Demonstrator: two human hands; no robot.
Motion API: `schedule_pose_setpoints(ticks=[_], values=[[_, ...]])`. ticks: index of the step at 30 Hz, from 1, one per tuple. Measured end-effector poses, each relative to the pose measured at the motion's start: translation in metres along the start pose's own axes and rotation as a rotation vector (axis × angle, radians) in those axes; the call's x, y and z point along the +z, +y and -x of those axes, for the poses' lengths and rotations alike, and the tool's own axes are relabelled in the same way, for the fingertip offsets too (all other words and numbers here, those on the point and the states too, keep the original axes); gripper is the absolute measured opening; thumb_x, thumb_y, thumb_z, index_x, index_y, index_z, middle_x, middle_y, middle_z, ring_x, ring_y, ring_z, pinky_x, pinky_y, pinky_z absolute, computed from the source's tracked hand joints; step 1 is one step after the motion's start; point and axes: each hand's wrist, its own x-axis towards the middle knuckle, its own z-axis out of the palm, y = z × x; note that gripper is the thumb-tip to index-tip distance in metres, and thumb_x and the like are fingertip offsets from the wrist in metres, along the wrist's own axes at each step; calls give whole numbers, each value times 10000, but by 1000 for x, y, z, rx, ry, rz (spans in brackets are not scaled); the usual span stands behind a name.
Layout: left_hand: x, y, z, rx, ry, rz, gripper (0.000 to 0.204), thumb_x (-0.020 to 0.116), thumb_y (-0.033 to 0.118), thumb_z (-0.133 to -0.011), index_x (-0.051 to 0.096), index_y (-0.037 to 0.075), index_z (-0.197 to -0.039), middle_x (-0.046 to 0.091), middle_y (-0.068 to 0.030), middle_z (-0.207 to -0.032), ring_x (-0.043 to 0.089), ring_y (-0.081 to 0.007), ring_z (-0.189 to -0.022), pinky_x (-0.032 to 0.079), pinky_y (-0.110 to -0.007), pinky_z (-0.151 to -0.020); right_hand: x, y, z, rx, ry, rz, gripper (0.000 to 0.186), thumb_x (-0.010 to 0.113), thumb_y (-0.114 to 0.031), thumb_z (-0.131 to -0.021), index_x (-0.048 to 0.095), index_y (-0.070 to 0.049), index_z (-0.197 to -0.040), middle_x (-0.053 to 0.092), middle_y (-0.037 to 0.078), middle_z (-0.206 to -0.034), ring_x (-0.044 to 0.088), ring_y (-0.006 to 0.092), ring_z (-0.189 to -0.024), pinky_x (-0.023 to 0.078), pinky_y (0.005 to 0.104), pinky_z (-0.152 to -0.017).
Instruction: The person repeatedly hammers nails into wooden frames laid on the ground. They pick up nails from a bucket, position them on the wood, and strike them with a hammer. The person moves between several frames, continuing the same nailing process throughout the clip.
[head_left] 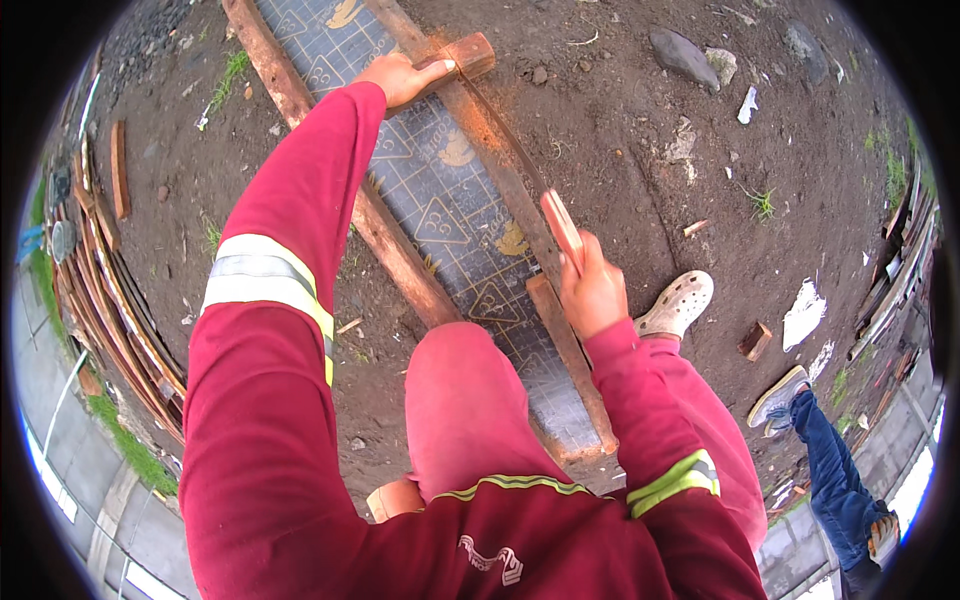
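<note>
My right hand (595,290) is closed round the wooden handle of a handsaw (508,135). The thin, dark blade slants up and left to a short wooden beam (475,55), meeting it close to my left thumb. My left hand (400,80) grips this beam from above, its fingers partly hidden. The beam lies across a dark, grid-printed panel (430,205) framed by long wooden strips, the right strip (520,205) running under the saw. Orange sawdust (482,125) is scattered along that strip below the cut. My knee is over the panel's near part.
Brown soil with stones (685,55) and scraps surrounds the panel. Long timbers (110,290) are stacked at the left, more planks (890,265) at the far right. Another person's leg in blue trousers (835,480) and a grey shoe is at the lower right. A wood offcut (755,341) lies nearby.
</note>
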Motion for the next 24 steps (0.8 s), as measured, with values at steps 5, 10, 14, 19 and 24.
schedule_pose_setpoints(ticks=[5, 10, 14, 19, 24], values=[[1, -1, 6, -70, 25, 70, 975, 384, 812, -716, 633, -72, -1043, 610, -275, -1050, 574, -392, -1030, 433, -392, -903, 5, -31, -25, -31, 16, -11, 272, 552, -137, -865, 479, -76, -1120, 611, 244, -794, 600, 436, -761, 480, 486, -636], [-2, 2, 9, -35, 25, 65, 967, 386, 803, -725, 625, -75, -1054, 615, -274, -1033, 586, -379, -1010, 438, -393, -891, 4, -1, 6, 3, -6, -24, 312, 550, -139, -864, 469, -88, -1161, 621, 237, -806, 604, 434, -785, 488, 474, -654], [-3, 1, 6, -12, 6, 84, 981, 381, 807, -726, 626, -101, -1005, 613, -290, -1008, 595, -383, -985, 444, -399, -874, 32, 10, -18, 8, 6, 17, 272, 553, -154, -869, 466, -85, -1117, 610, 238, -779, 597, 429, -749, 470, 489, -622], [-2, 1, 5, -47, 0, 21, 997, 376, 818, -714, 624, -91, -1039, 611, -289, -1022, 590, -385, -1001, 448, -399, -876, 16, 6, 4, -9, 13, -19, 241, 547, -161, -869, 461, -89, -1083, 606, 221, -766, 593, 424, -712, 462, 510, -599], [1, 2, 9, 6, 38, 79, 992, 381, 813, -716, 628, -100, -1014, 607, -301, -1009, 583, -396, -1002, 439, -406, -876, 31, 11, -19, -9, -34, 37, 323, 543, -133, -869, 464, -83, -1178, 622, 240, -830, 620, 414, -780, 499, 459, -655]])
